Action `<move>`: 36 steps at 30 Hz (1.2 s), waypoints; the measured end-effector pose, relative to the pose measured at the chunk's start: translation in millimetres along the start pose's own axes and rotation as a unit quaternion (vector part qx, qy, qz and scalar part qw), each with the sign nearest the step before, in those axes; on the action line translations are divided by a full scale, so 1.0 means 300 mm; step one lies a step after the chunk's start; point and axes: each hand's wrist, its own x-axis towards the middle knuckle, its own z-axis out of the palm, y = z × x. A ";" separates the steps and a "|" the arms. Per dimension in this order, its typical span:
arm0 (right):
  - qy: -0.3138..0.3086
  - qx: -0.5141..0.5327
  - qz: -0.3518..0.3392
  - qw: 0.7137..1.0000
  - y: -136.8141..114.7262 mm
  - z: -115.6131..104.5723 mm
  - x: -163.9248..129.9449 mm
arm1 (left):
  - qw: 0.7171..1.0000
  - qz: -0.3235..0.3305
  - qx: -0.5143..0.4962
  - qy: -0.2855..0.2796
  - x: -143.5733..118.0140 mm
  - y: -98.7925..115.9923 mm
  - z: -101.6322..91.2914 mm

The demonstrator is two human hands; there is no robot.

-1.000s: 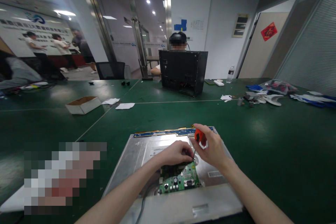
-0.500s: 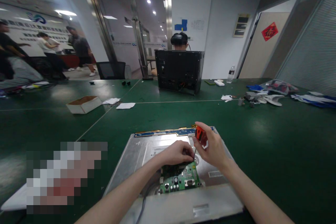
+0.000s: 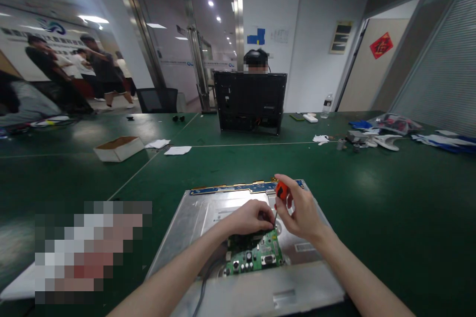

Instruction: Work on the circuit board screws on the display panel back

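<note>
My right hand [image 3: 303, 210] grips a screwdriver with a red and black handle [image 3: 281, 190], its shaft pointing down at the top right corner of a green circuit board [image 3: 256, 256]. Beside the tip, my left hand [image 3: 251, 217] is closed with bent fingers; whatever they pinch is hidden. The board lies on the silver metal back of a display panel [image 3: 195, 215]. Part of the board is covered by my left hand and its shadow. Along the panel's far edge runs a narrow blue circuit strip [image 3: 223, 190]. A grey cable [image 3: 203, 292] trails over the near edge.
Across the green table [image 3: 230, 163], a person sits behind an upright black monitor casing [image 3: 253, 101]. An open white box [image 3: 119, 149] and papers [image 3: 178, 150] lie at left. Gloves, small parts and a plastic bag [image 3: 396, 123] are at right. A blurred-out item lies at lower left.
The screwdriver handle has turned a little in my right hand. My left hand stays in place. Opposite, the black casing has shifted slightly left, and people in the background have walked about.
</note>
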 end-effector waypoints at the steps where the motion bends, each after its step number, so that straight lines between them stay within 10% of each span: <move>1: 0.001 0.002 0.000 1.000 -0.001 0.000 0.001 | 1.000 0.003 -0.001 0.000 0.000 0.000 0.000; 36: 0.005 -0.018 0.006 1.000 -0.006 0.005 -0.001 | 1.000 -0.017 0.019 -0.004 0.005 -0.016 0.001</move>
